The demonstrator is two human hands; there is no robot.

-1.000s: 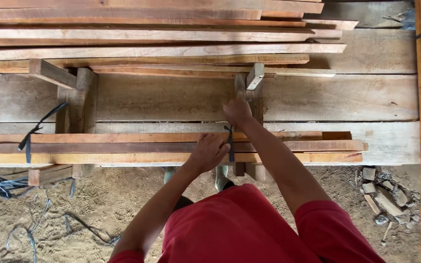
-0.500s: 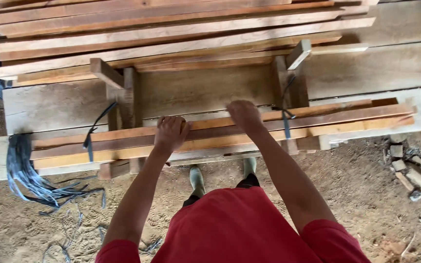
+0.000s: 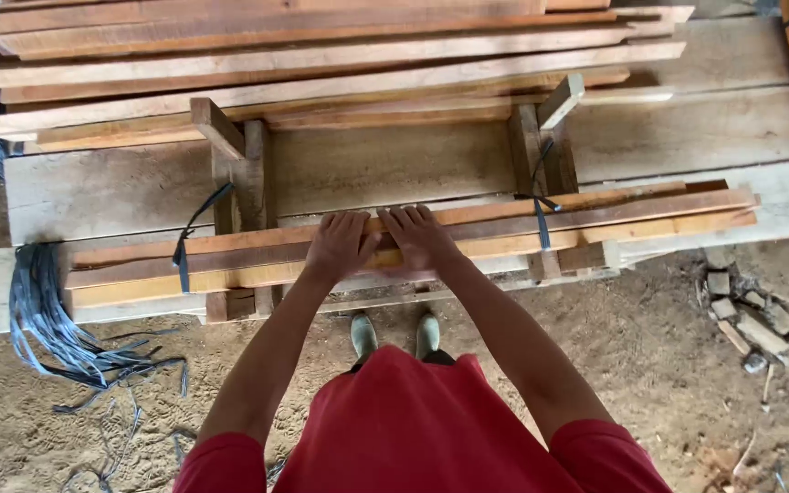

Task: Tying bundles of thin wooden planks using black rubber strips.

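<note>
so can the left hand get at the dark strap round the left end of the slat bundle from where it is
Probably yes. The left hand lies flat on top of the slat bundle, and the dark strap sits further along its own side, with only bare slat tops between. Nothing blocks a slide over.

Red short-sleeve shirt point(image 3: 413, 429), bare forearms, dark trousers, pale grey-green boots point(image 3: 363, 334).
</note>
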